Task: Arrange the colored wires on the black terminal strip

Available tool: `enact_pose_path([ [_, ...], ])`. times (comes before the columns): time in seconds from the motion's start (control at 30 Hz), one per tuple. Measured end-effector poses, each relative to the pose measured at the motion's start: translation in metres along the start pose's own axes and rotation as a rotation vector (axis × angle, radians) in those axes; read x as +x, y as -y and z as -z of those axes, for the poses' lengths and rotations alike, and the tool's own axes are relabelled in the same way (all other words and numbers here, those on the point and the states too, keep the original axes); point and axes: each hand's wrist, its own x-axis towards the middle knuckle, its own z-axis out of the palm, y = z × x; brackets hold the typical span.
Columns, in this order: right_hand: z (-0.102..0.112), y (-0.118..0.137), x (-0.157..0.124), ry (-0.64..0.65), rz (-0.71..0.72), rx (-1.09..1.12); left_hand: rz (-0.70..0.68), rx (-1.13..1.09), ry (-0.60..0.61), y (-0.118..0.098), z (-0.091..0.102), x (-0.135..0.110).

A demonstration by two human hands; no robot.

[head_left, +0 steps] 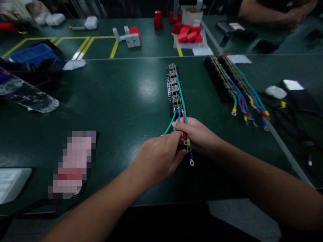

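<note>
A long black terminal strip (173, 85) lies lengthwise on the dark green table (121, 101), with green, blue, red and yellow wires (179, 111) running from its near end. Both my hands meet just below that end. My left hand (158, 158) is closed, pinching the wires near a green one that curves left. My right hand (198, 134) is closed round the bundle of wires. A blue wire with a ring terminal (191, 162) hangs out below my fingers.
Two finished black strips with coloured wires (233, 84) lie to the right. Red blocks (189, 33) and grey parts (128, 37) sit at the back. A blue tray (32, 55) and clear plastic bag (27, 97) are at left. Another person's arm (275, 11) rests at top right.
</note>
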Motion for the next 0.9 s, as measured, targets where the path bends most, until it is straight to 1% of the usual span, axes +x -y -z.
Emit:
enact_pose_path([
  [0.23,-0.0003,-0.0001,-0.0002,-0.002,-0.002,-0.019,-0.010,-0.002,-0.016,0.0005,-0.0006,0.0003],
  [0.43,0.0008,-0.0010,0.0006,0.024,0.010,-0.027,-0.005,-0.006,-0.020,0.0006,-0.0011,0.0002],
  [0.6,0.0000,-0.0007,0.0011,0.001,-0.003,-0.002,-0.014,0.000,-0.048,0.0012,-0.0018,-0.0003],
  [0.9,-0.0002,-0.0004,0.0006,0.005,-0.007,0.011,-0.011,0.002,-0.035,0.0014,-0.0023,-0.0001],
])
